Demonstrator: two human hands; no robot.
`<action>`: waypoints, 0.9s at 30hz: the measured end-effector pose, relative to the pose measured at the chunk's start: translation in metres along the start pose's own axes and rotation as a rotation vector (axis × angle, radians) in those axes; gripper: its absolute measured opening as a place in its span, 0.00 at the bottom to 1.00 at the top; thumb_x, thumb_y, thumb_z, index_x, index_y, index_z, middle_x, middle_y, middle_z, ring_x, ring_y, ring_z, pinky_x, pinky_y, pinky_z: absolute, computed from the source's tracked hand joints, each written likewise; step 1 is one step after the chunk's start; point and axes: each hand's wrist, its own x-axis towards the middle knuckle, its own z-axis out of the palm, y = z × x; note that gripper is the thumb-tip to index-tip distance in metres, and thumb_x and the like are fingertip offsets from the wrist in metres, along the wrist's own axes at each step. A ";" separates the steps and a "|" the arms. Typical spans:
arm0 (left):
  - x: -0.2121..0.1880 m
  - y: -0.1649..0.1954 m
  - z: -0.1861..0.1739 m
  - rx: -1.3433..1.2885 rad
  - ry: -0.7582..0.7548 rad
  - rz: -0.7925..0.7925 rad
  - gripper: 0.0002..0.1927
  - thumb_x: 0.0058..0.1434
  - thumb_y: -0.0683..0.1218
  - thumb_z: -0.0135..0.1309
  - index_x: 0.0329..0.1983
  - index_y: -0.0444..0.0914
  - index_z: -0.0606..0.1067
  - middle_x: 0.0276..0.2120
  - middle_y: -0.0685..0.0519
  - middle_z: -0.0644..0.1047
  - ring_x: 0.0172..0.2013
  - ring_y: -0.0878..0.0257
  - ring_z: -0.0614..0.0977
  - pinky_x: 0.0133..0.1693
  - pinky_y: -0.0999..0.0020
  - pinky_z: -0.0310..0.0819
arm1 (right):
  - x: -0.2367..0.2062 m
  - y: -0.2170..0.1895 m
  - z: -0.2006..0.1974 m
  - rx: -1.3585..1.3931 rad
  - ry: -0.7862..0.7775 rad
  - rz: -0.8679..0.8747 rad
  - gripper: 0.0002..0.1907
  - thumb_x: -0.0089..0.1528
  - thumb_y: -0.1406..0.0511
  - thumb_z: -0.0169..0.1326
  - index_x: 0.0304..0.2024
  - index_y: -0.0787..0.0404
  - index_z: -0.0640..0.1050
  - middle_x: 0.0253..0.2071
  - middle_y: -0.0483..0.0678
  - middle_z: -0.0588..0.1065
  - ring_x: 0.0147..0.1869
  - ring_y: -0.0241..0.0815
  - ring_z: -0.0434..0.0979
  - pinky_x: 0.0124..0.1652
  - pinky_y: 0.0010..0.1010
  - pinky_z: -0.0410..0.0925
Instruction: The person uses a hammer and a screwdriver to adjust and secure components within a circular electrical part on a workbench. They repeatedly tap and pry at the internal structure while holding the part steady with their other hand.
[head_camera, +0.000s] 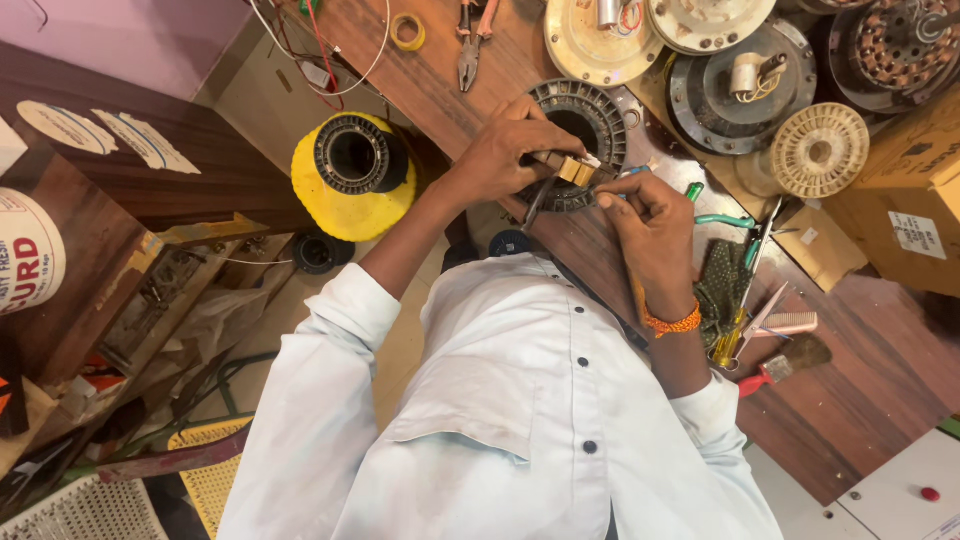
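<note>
Stator ring (580, 140): sat on the wooden counter (860, 400) at upper centre of the frame, dark and slotted, its near rim under both hands.
Small block (572, 168): tan, pinched at the ring's lower edge, just right of centre.
Left hand (500, 155): reached in from the left, fingers (545, 140) closed narrow over the block and the rim.
Right hand (645, 215): came up from below right, fingers curled tight round a thin tool, tip at the block.
Slip risk: judged likely if the tool skated off the block, toward the left fingertips right beside it.
Ring shift: judged possible, since nothing but the left hand seemed to steady the ring against a push.
Clutter risk: scissors (765, 235), green-handled tool (725, 218) and brush (790, 360) lay near the right wrist at centre right; could have been knocked by a withdrawing elbow.
Edge risk: yellow spool (350, 195) perched left of the counter, close to the left forearm.
Hidden: tool's tip and the slot being worked, covered by fingers.
Hard to make out: whether the block was wood or card; what the tool was.
Cut off: motor housings (740, 80) along the top edge, cardboard box (920, 190) at right.
</note>
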 end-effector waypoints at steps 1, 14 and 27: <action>0.000 0.000 0.001 0.007 0.003 0.011 0.22 0.51 0.41 0.69 0.51 0.48 0.83 0.43 0.62 0.82 0.46 0.60 0.74 0.54 0.62 0.66 | -0.001 0.003 0.001 -0.009 0.004 0.000 0.02 0.65 0.73 0.59 0.41 0.66 0.80 0.31 0.35 0.75 0.31 0.21 0.65 0.31 0.17 0.57; -0.031 0.013 0.034 0.585 0.325 0.397 0.38 0.64 0.53 0.66 0.72 0.62 0.59 0.68 0.57 0.64 0.64 0.56 0.65 0.62 0.52 0.59 | -0.015 0.018 0.030 -0.637 -0.178 -0.567 0.06 0.60 0.68 0.65 0.36 0.63 0.80 0.31 0.52 0.79 0.32 0.47 0.81 0.33 0.37 0.71; -0.036 0.034 0.076 0.398 0.708 0.131 0.22 0.62 0.37 0.59 0.56 0.43 0.65 0.57 0.55 0.75 0.63 0.52 0.72 0.62 0.54 0.69 | 0.003 -0.025 0.016 -0.629 -0.058 -0.342 0.03 0.65 0.74 0.60 0.41 0.66 0.80 0.25 0.51 0.73 0.25 0.38 0.70 0.28 0.30 0.63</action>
